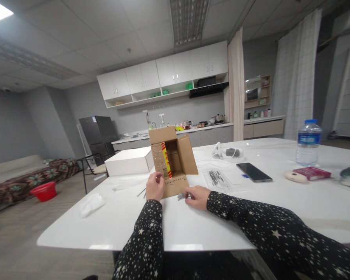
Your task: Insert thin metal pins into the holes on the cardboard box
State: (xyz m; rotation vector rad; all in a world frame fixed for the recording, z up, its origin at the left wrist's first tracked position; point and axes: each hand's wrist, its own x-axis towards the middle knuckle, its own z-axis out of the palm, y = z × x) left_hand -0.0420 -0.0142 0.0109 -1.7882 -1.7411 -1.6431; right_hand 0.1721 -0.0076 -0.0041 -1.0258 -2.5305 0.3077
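Observation:
A small brown cardboard box (pixel 175 159) stands open on the white table (pixel 192 225), its flaps spread and a red and yellow strip showing inside. My left hand (pixel 155 186) grips the box's lower left flap. My right hand (pixel 196 196) rests on the table just right of the box, fingers pinched on a small cluster of metal parts (pixel 181 196). Both arms wear dark sleeves with white stars.
A white flat box (pixel 130 161) lies left of the cardboard box. A clear bag of small parts (pixel 217 178), a black phone (pixel 253 172), a water bottle (pixel 308 142), a red booklet (pixel 311 173) and crumpled plastic (pixel 90 204) sit on the table.

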